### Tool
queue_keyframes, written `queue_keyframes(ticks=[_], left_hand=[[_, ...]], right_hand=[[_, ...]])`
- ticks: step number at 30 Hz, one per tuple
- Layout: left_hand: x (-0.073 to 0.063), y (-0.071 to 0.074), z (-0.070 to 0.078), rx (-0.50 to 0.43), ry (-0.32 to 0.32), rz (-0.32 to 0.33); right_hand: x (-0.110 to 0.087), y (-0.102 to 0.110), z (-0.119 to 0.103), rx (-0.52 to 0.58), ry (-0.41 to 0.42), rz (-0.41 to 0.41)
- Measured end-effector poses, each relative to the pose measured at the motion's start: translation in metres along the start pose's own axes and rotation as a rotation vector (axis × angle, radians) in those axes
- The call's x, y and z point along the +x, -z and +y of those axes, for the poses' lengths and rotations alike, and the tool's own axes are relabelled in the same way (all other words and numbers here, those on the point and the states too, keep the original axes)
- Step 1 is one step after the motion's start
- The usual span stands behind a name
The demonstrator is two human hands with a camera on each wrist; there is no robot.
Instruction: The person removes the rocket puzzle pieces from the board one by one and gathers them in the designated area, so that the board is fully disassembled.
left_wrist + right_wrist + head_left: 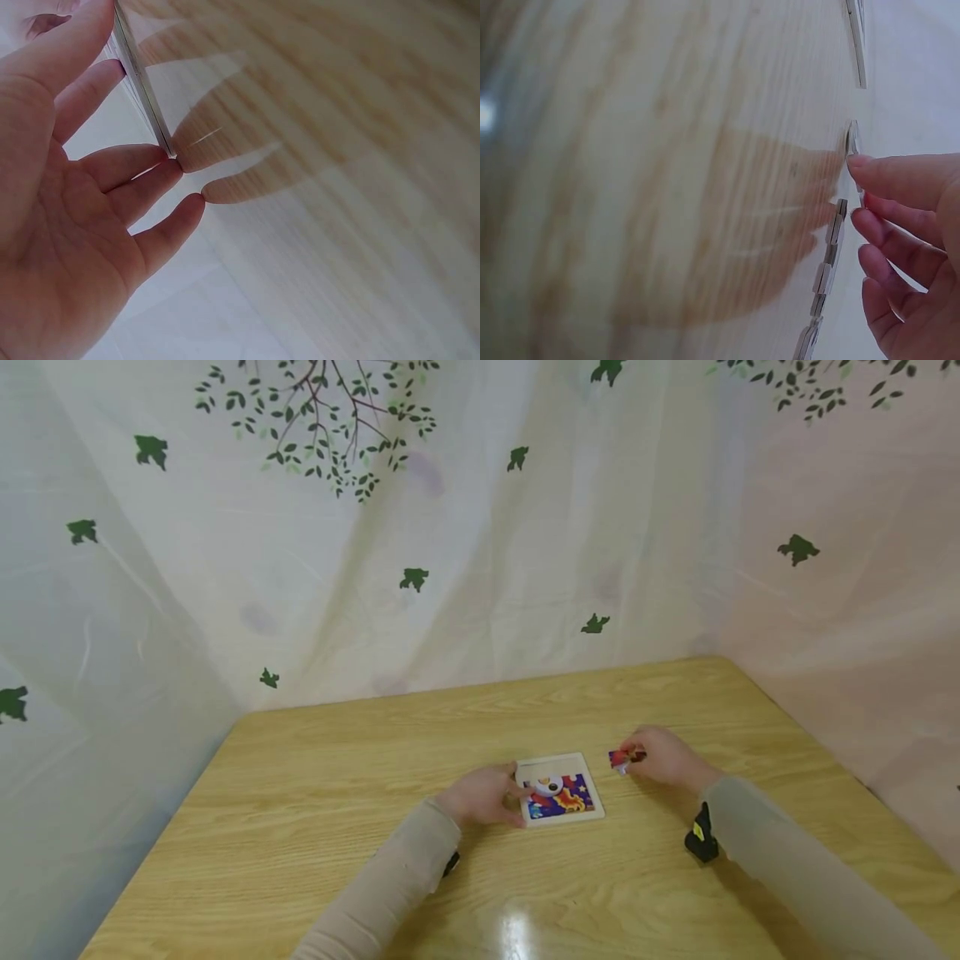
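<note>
A pale jigsaw board (551,769) with a colourful picture in its lower part lies on the table. My left hand (486,795) holds it by the left side, thumb at the near corner and fingers at the far one, with a finger over the picture. Up close, my left fingertips (166,154) touch the board's thin edge (147,94). To the right of the board, my right hand (662,757) pinches a red and purple puzzle piece (617,760). Thumb and forefinger grip this piece (853,135), while the other fingers curl loosely.
Several more flat pieces (823,279) lie in a row beside my right hand, seen edge-on. The wooden table (337,768) reaches back to a light curtain (480,527) printed with leaves. Black wrist devices (701,837) hang below the sleeves.
</note>
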State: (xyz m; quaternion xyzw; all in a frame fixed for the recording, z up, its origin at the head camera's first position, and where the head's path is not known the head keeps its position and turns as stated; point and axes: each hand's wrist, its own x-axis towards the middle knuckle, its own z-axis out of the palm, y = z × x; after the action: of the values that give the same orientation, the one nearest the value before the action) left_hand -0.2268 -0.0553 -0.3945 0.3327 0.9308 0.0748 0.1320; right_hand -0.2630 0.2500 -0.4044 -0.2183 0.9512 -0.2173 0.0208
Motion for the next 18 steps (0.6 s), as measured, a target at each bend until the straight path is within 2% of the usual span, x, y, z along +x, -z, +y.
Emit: queue_keyframes(ticks=[10, 18], left_hand=[[0.0004, 0.0005, 0.0006, -0.004, 0.013, 0.000], [-0.0010, 0.0014, 0.0017, -0.012, 0.024, -0.010]], right_hand=[[0.0009, 0.0008, 0.0010, -0.018, 0.035, -0.012], [0.0014, 0.0027, -0.0006, -0.026, 0.027, -0.039]])
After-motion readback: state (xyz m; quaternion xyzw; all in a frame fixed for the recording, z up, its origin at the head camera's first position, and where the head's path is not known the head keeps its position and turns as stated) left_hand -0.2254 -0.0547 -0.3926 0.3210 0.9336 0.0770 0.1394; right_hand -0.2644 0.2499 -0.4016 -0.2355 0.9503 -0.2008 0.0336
